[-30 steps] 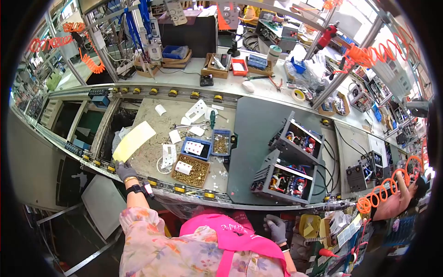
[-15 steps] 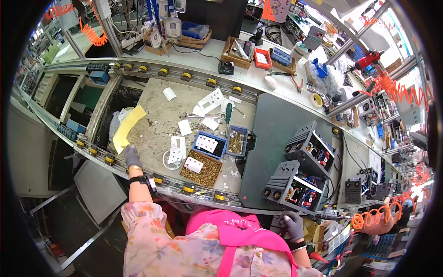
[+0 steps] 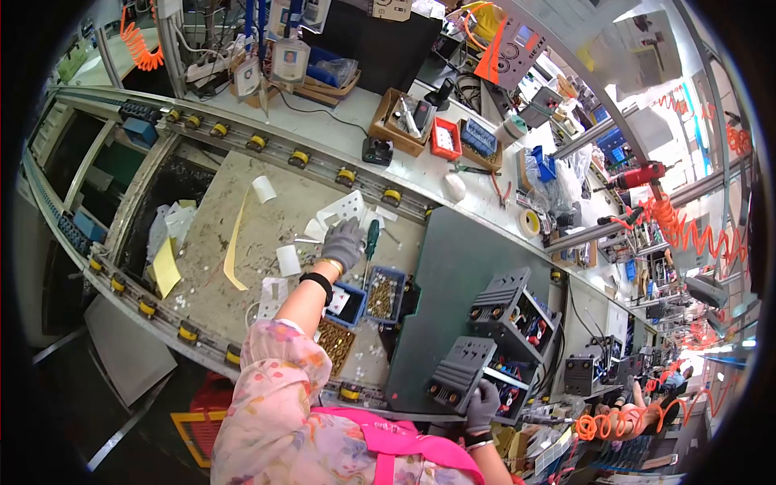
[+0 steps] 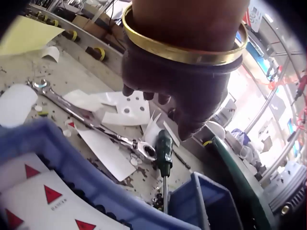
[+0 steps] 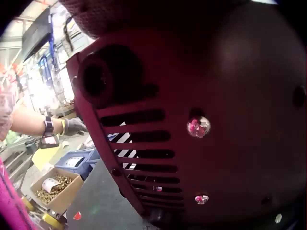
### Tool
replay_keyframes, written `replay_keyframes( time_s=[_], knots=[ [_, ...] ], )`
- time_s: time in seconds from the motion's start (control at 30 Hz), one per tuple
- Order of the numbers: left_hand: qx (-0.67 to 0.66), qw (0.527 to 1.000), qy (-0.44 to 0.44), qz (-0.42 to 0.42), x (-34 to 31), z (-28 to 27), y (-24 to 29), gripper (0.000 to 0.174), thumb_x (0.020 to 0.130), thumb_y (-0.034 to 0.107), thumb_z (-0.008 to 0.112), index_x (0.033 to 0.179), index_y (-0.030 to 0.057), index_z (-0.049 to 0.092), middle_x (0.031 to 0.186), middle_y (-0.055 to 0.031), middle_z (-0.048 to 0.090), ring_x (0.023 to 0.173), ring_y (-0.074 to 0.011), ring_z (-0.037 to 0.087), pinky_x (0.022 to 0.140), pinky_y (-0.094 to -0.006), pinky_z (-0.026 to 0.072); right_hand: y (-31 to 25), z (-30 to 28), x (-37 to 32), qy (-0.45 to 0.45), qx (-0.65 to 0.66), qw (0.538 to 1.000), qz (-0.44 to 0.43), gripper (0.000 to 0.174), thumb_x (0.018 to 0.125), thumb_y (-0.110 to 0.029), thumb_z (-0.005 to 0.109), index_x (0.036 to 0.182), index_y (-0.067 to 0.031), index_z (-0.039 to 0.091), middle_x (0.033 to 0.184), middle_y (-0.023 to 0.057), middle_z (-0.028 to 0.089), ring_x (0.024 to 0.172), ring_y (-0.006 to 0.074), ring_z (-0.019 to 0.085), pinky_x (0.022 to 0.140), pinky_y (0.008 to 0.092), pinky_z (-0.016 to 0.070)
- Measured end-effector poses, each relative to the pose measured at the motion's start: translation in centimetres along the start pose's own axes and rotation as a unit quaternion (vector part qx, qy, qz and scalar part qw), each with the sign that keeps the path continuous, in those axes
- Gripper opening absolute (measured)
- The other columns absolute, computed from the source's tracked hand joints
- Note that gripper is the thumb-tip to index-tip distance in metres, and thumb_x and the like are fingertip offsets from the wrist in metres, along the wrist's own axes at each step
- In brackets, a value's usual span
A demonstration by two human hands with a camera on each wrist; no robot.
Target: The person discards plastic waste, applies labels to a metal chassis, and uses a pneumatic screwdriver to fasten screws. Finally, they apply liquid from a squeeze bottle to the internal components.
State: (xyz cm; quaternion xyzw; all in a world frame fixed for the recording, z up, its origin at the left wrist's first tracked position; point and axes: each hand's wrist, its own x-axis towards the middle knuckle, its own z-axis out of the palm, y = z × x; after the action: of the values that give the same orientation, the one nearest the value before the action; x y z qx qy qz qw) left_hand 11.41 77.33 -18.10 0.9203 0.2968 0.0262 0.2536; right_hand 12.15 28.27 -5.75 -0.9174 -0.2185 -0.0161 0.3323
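My gloved left hand (image 3: 344, 244) hovers over white cut-out sheets (image 3: 339, 210), beside a green-handled screwdriver (image 3: 372, 238). In the left wrist view, the hand (image 4: 177, 91) has its fingers hanging loosely down above the perforated sheet (image 4: 127, 108) and a wrench (image 4: 86, 117), holding nothing visible. My gloved right hand (image 3: 483, 408) grips the near corner of the closer black metal unit (image 3: 462, 372). The right wrist view is filled by the slotted panel (image 5: 225, 158) of a unit; its upper part is dark.
Blue bins (image 3: 385, 294) and a box of brass parts (image 3: 335, 343) stand near the left forearm. A second black unit (image 3: 501, 303) sits behind on the green board (image 3: 440, 267). Yellow sheets (image 3: 166, 267) lie at left. Rollers (image 3: 187, 331) line the front edge.
My left hand has let go of the yellow sheet and moved right to the white sheets. My right hand has come up from beside the bench onto the closer unit. The head view has shifted.
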Motion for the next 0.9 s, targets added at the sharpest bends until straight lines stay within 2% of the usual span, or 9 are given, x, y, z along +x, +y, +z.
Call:
replay_keyframes(
  time_s=[0.13,0.23,0.33,0.4,0.47,0.6,0.73,0.83,0.9],
  knots=[
    [0.005,0.999,-0.007,0.048,1.4,2.1,0.7,0.047,0.077,0.035,0.061,0.123,0.0226,0.057,0.147,-0.0118,0.03,0.138,-0.0316,0.023,0.112,-0.0498,0.0094,-1.6,0.2,0.2,0.01,-0.007,0.999,0.046,0.012,0.08,-0.001,0.054,0.09,0.0027,0.061,0.082,0.0096,0.061,0.076,0.0179,0.059,0.074,0.0296,0.0478],
    [-0.015,0.998,-0.053,-0.017,1.9,2.2,0.5,0.053,0.078,0.04,0.061,0.126,0.0221,0.054,0.149,-0.0077,0.029,0.139,-0.0305,0.02,0.112,-0.0516,0.0057,-1.5,0.5,0.6,0.033,-0.016,0.998,0.049,0.011,0.077,-0.003,0.055,0.085,0.0016,0.06,0.074,0.0118,0.059,0.068,0.0234,0.059,0.067,0.0323,0.0473],
    [-0.005,0.995,0.004,-0.099,2.3,3.8,-2.4,0.058,0.079,0.044,0.059,0.131,0.021,0.049,0.15,-0.0022,0.028,0.14,-0.0302,0.018,0.112,-0.0522,0.0028,-2.4,0.4,0.8,0.015,-0.044,0.997,0.06,0.011,0.076,0.0,0.053,0.085,0.0022,0.06,0.074,0.0108,0.058,0.069,0.0216,0.058,0.067,0.0313,0.0468],
    [0.124,0.985,0.017,-0.121,1.6,4.2,-5.5,0.064,0.081,0.051,0.053,0.137,0.0223,0.042,0.15,0.0006,0.029,0.14,-0.0321,0.017,0.111,-0.0551,-0.0016,-1.4,0.4,0.5,0.004,-0.011,0.996,0.086,0.01,0.079,-0.003,0.054,0.085,0.0028,0.058,0.079,0.0085,0.06,0.073,0.0173,0.056,0.072,0.0298,0.0463],
    [0.13,0.97,0.013,-0.204,0.0,1.0,-7.8,0.064,0.085,0.052,0.048,0.14,0.0217,0.037,0.152,0.003,0.024,0.14,-0.0346,0.015,0.112,-0.055,-0.0005,-0.7,0.5,0.3,0.0,-0.018,0.996,0.092,0.01,0.08,-0.004,0.053,0.085,0.0027,0.058,0.08,0.0088,0.06,0.074,0.017,0.056,0.072,0.0299,0.0462],
    [0.127,0.912,-0.002,-0.391,-5.4,-3.5,-14.9,0.067,0.084,0.053,0.046,0.142,0.0199,0.035,0.152,-0.0044,0.022,0.14,-0.0371,0.012,0.11,-0.0578,-0.0033,2.6,0.1,-0.3,-0.009,-0.001,0.997,0.071,0.012,0.081,-0.006,0.053,0.088,0.0026,0.057,0.081,0.0097,0.061,0.073,0.0171,0.056,0.071,0.0304,0.0463],
    [0.137,0.847,0.066,-0.51,-13.4,-5.2,-21.6,0.068,0.083,0.052,0.049,0.141,0.0181,0.036,0.15,-0.0089,0.026,0.14,-0.0365,0.015,0.111,-0.0556,-0.0021,5.5,0.5,-0.7,0.005,0.042,0.997,0.071,0.013,0.083,-0.006,0.053,0.09,0.0029,0.058,0.081,0.0078,0.061,0.074,0.0148,0.056,0.07,0.0292,0.047],
    [0.151,0.854,0.113,-0.485,-17.5,-4.9,-24.0,0.066,0.082,0.052,0.052,0.137,0.0168,0.042,0.149,-0.01,0.029,0.137,-0.0368,0.021,0.111,-0.0524,0.0096,4.6,0.6,-0.1,-0.018,0.066,0.994,0.089,0.009,0.084,-0.005,0.053,0.087,0.0018,0.057,0.08,0.0061,0.061,0.073,0.0128,0.055,0.068,0.0278,0.0471],
    [0.089,0.86,0.158,-0.476,-19.2,-6.2,-22.9,0.063,0.081,0.051,0.055,0.133,0.0157,0.046,0.147,-0.0106,0.033,0.135,-0.0367,0.027,0.108,-0.0498,0.0211,5.2,0.6,0.0,-0.019,0.087,0.991,0.101,0.006,0.085,-0.004,0.052,0.085,0.0005,0.056,0.079,0.0054,0.061,0.071,0.0123,0.054,0.068,0.0276,0.0469]
  ],
)
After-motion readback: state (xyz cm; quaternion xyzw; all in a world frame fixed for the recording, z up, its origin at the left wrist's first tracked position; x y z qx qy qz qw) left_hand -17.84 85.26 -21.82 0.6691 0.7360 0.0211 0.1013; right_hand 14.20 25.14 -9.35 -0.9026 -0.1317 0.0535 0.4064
